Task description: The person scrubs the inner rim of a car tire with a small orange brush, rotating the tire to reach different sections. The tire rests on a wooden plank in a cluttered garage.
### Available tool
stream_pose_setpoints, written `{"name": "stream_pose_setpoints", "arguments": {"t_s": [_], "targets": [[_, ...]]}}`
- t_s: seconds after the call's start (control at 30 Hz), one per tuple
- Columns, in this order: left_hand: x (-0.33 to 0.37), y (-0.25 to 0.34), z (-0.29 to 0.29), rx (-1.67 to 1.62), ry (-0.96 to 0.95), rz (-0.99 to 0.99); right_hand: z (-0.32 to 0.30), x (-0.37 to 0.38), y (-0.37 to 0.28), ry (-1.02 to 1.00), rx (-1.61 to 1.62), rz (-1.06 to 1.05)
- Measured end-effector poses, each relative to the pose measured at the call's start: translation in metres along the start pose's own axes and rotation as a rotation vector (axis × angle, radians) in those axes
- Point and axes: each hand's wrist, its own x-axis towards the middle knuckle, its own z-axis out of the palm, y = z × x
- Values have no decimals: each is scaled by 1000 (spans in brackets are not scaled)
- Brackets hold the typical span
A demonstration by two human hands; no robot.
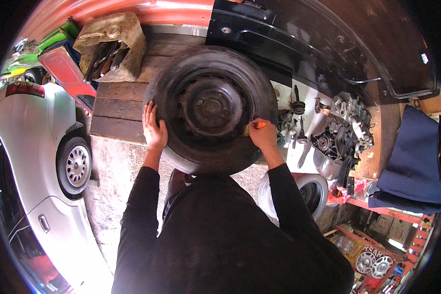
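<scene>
A black tyre on a dark steel wheel lies on its side at the front of a wooden plank bench, its near edge against my body. My left hand rests on the tyre's left sidewall, fingers stretched out and pointing away from me. My right hand is closed round a small orange tool at the right side of the wheel. The tool's yellowish-green end reaches toward the rim edge; my fingers hide the rest, so its kind does not show.
The plank bench bears a worn tan bag of tools. Engine parts stand right of the wheel, below a black vehicle panel. Another tyre is near my right forearm. A silver car stands at left.
</scene>
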Motion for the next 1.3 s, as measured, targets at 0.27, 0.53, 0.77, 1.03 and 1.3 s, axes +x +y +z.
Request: {"name": "stream_pose_setpoints", "arguments": {"t_s": [0.27, 0.53, 0.77, 1.03, 1.3], "targets": [[-2, 5, -5, 22, -8, -24, -21, 45, -30, -67, 383, -202], [1, 7, -7, 11, -18, -7, 35, 124, -168, -552, 413, -957], [1, 10, -7, -1, -31, -36, 76, 151, -232, -875, 172, -1080], [1, 13, -8, 1, -23, -48, 81, 206, -239, -813, -18, -1088], [2, 17, -10, -13, -13, -62, 35, 255, -202, -688, -68, -918]]}}
